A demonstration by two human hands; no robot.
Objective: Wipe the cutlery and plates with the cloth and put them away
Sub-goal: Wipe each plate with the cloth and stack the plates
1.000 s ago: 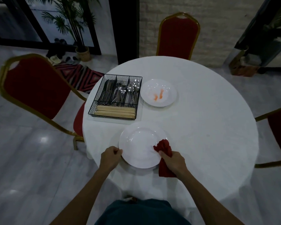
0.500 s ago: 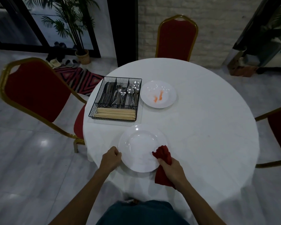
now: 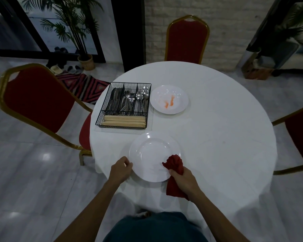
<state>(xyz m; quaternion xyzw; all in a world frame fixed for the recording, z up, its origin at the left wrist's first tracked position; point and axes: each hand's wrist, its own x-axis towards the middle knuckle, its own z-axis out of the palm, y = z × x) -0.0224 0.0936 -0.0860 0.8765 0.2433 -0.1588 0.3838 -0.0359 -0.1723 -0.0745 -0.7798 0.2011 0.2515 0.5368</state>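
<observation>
A clean white plate (image 3: 151, 154) lies near the table's front edge. My left hand (image 3: 120, 169) grips its left rim. My right hand (image 3: 183, 178) holds a bunched red cloth (image 3: 174, 165) whose tip rests on the plate's lower right part. A second white plate (image 3: 169, 99) with orange smears sits farther back. To its left stands a black wire caddy (image 3: 123, 105) holding knives, forks, spoons and a row of wooden chopsticks.
The round table (image 3: 217, 137) has a white tablecloth. Red chairs with gold frames stand at the left (image 3: 37, 100), the far side (image 3: 186, 39) and the right (image 3: 299, 135). A potted palm (image 3: 85, 62) and shoes are on the floor at the back left.
The cloth has slid slightly along the plate's lower right edge under my right hand. My left hand has kept its hold on the rim.
</observation>
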